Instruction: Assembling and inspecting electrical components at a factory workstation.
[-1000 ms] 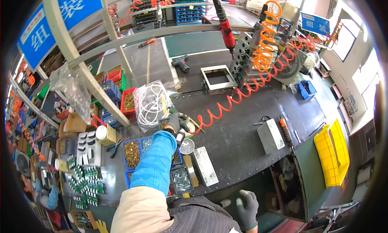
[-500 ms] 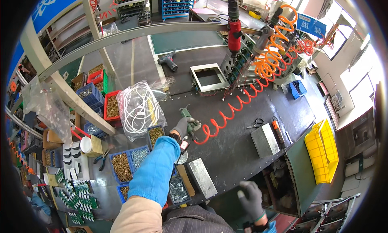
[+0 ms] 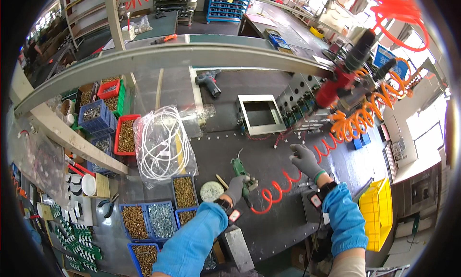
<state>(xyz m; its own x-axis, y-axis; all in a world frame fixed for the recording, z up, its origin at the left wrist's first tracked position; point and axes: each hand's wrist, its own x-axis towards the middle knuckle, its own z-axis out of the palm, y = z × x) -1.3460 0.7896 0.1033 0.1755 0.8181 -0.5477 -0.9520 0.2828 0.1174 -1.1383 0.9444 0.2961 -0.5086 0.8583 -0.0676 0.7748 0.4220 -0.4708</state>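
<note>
My left hand (image 3: 236, 189), in a grey glove, is closed round a green air blow gun (image 3: 238, 167) above the dark workbench. The gun's thin nozzle points toward the far side. A red coiled hose (image 3: 267, 196) runs from its lower end to the right. My right hand (image 3: 306, 161), gloved in grey too, is raised over the bench beside that hose. Its fingers are apart and slightly bent, with nothing seen in them. Just left of my left hand lie a pale round dish (image 3: 211, 191) and a bin of brass-coloured screws (image 3: 184, 191).
A square metal frame (image 3: 261, 114) and a cordless drill (image 3: 209, 83) lie farther back. A red power screwdriver (image 3: 334, 87) hangs at right. Bagged white cable (image 3: 163, 142) sits at left. Metal blocks (image 3: 237, 248) stand near the front edge; a yellow basket (image 3: 376, 214) is at right.
My right hand has risen from the bench's near edge to above its middle, near the hose. My left hand has moved slightly right and nearer with the blow gun. The view has shifted.
</note>
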